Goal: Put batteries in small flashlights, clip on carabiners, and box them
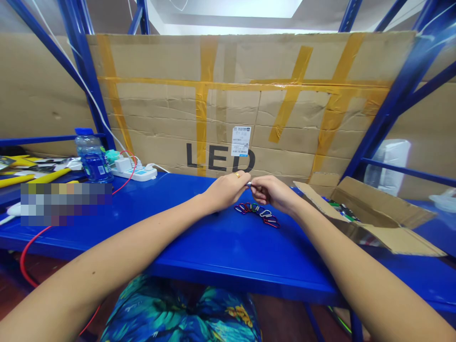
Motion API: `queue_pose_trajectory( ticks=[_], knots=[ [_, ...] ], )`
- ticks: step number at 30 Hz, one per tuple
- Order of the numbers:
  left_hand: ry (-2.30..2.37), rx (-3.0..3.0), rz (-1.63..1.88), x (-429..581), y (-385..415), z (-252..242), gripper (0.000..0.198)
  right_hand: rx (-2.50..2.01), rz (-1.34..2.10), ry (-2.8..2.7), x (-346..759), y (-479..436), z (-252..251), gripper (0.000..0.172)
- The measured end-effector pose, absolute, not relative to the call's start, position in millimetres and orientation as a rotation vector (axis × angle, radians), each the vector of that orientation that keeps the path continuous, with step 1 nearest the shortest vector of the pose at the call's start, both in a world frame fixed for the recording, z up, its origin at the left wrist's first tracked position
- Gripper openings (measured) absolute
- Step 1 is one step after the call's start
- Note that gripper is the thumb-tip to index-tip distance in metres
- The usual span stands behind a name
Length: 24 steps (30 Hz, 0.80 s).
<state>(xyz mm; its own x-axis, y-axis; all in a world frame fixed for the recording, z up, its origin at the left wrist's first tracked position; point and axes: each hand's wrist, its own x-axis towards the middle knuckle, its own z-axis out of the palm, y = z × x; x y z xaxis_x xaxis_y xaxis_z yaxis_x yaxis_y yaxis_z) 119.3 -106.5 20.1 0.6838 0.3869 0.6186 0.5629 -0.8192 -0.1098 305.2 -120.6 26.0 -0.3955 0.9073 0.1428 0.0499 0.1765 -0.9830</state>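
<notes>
The left hand (226, 191) and right hand (271, 194) grasp a small silver metal piece (248, 184) between their fingers, over the far edge of the blue steel worktop (213, 237). A curved row of multicoloured metal carabiners (257, 214) lies just nearer, close to an open brown cardboard box (370, 213).

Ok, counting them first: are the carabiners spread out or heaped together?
Spread out: the carabiners lie in one curved row on the blue bench, overlapping slightly.

Left hand (226, 191) and right hand (272, 194) meeting at centre
</notes>
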Motion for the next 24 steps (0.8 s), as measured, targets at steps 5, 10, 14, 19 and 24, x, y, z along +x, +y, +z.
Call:
queue_pose_trajectory(
  ticks=[5, 10, 14, 19, 24],
  knots=[
    [-0.693, -2.64, -1.035, 121.3, -106.3, 20.0, 0.012, -0.957, 1.215, -1.673, 305.3, -121.6, 28.2, 0.024],
    [-0.813, -2.695, -0.962, 123.9, -103.2, 20.6, 0.019, -1.008, 1.08, -1.766, 306.1, -122.3, 28.2, 0.023],
    [-1.005, -2.708, -0.806, 121.2, -107.1, 22.1, 0.016, -1.037, 1.052, -1.784, 305.7, -122.6, 27.2, 0.024],
    [-0.844, -2.679, -0.854, 118.5, -106.3, 18.5, 0.007, -0.986, 1.146, -1.763, 306.3, -120.2, 23.5, 0.025],
    [-0.747, -2.635, -0.854, 118.4, -105.7, 19.0, 0.009, -0.912, 1.286, -1.697, 306.8, -118.9, 22.8, 0.026]
  ],
)
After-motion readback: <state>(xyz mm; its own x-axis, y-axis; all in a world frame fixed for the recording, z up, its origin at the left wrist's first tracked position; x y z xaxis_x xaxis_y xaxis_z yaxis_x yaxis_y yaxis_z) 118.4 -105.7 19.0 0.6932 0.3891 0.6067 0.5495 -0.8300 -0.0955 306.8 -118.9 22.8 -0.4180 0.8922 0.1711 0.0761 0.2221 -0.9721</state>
